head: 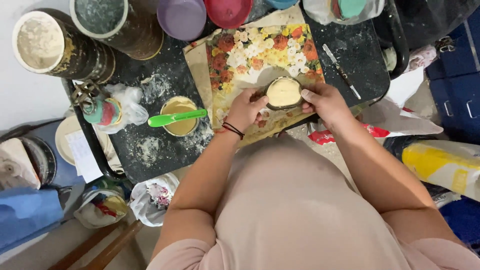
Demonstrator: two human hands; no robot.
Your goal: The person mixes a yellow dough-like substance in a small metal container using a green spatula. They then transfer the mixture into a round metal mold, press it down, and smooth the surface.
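Both forearms run up from my torso and meet at the small round tin filled with cream-coloured paste (283, 93), which sits on the floral-print sheet (260, 55) near the table's near edge. Left hand (244, 110) curls fingers against its left rim, right hand (325, 102) pinches the right rim, wrists bent inward. Risk: uneven squeeze tips it, smearing paste on the print, or it slides off the near edge.

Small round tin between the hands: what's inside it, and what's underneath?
The small round tin, held by left hand and right hand, is filled with smooth pale cream material. It sits on a floral sheet; the tin covers the sheet directly beneath, and its depth cannot be seen.
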